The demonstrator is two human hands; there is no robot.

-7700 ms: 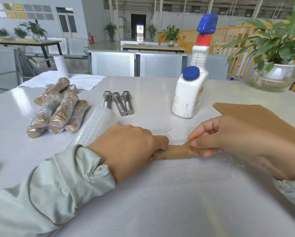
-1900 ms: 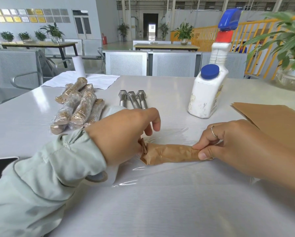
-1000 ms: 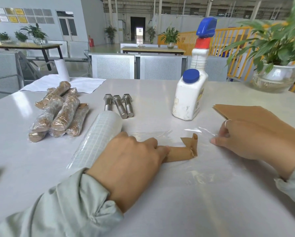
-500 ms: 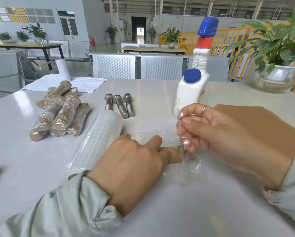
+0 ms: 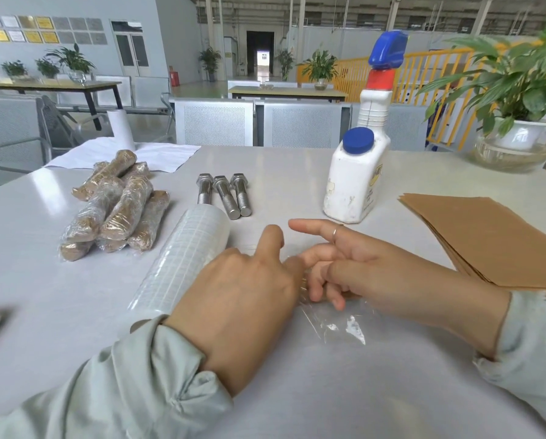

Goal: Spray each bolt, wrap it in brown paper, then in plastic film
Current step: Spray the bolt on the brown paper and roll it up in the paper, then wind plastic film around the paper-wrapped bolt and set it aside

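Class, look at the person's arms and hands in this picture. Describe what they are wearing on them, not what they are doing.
Both arms wear long, pale grey-green sleeves of a plain woven cloth, gathered at a cuff that ends at the wrist. The left hand is bare, with no ring or watch showing. The right hand wears a thin, plain ring on one finger. No gloves on either hand.
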